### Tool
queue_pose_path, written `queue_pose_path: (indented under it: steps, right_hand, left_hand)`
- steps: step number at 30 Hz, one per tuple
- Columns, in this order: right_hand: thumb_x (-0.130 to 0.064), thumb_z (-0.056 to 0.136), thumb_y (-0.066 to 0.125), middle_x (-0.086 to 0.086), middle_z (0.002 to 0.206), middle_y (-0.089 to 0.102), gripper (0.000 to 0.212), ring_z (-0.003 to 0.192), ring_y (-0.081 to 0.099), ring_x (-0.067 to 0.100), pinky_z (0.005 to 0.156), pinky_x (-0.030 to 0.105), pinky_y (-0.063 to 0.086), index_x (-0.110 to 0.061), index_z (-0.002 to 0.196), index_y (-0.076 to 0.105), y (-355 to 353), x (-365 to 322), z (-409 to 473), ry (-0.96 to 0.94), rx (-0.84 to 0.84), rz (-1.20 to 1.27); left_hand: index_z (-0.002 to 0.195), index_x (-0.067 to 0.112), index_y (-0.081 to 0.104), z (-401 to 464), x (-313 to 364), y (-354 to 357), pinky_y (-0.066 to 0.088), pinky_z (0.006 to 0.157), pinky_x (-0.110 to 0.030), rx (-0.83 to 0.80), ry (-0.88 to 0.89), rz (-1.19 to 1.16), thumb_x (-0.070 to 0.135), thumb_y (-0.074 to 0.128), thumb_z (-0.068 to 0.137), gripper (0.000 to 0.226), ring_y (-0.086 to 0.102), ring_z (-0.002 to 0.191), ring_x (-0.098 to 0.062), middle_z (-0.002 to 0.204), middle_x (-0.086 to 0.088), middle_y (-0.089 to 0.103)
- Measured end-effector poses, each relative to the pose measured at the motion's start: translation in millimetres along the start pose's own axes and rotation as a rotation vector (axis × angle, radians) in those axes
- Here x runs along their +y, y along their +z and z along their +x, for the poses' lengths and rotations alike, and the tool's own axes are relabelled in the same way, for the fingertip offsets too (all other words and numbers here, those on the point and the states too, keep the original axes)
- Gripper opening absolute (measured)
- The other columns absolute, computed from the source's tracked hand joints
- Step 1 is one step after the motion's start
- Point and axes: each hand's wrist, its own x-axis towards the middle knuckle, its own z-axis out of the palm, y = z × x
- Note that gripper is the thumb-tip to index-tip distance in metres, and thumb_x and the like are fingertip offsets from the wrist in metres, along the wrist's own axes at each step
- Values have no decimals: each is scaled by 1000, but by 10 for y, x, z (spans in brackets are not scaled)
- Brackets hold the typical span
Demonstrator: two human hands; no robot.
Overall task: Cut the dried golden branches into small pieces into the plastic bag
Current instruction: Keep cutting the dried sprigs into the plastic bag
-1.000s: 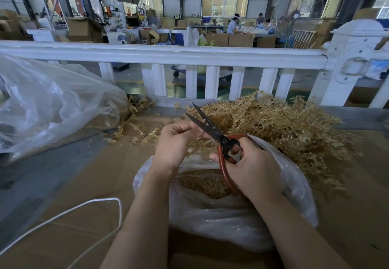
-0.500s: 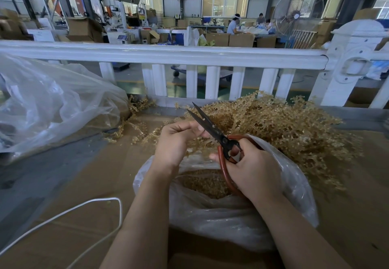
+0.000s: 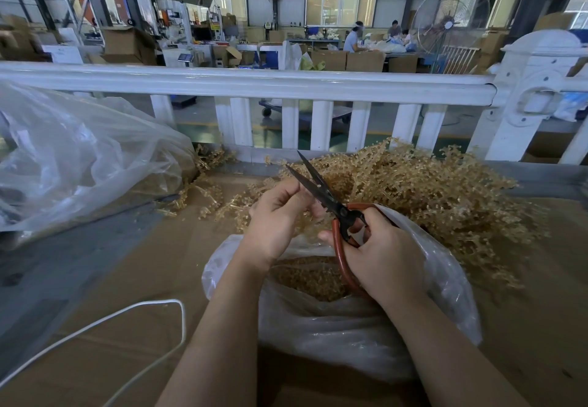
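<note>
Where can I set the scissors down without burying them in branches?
Bare cardboard lies left of the plastic bag, between it and the white cord. More shows at the far right, below the branch pile. It is crowded behind the bag, where both hands work, and by the big bag on the left.

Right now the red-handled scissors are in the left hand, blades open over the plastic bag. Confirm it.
Not quite: the head view shows the red-handled scissors in the right hand; the left hand pinches a branch piece. The blades are open over the plastic bag.
</note>
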Motion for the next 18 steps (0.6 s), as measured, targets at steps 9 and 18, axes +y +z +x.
queue_pose_path:
  steps: [9, 18]
  right_hand:
    - [-78, 74, 55, -29, 57, 33, 45, 49, 31, -16, 40, 7, 28, -33, 78, 48, 8, -25, 3, 1, 30, 30]
    - [-83, 73, 50, -22, 60, 49, 58, 53, 40, -16, 51, 3, 38, -28, 84, 64, 46, 19, 0, 19, 25, 85]
  left_hand:
    - [90, -3, 65, 11, -30, 36, 47, 78, -34, 8, 2, -3, 20, 50, 97, 28, 61, 77, -20, 77, -9, 65]
    - [95, -7, 63, 10, -37, 42, 46, 78, -19, -25, 36, -18, 6, 45, 102, 24, 60, 79, -12, 80, -6, 63]
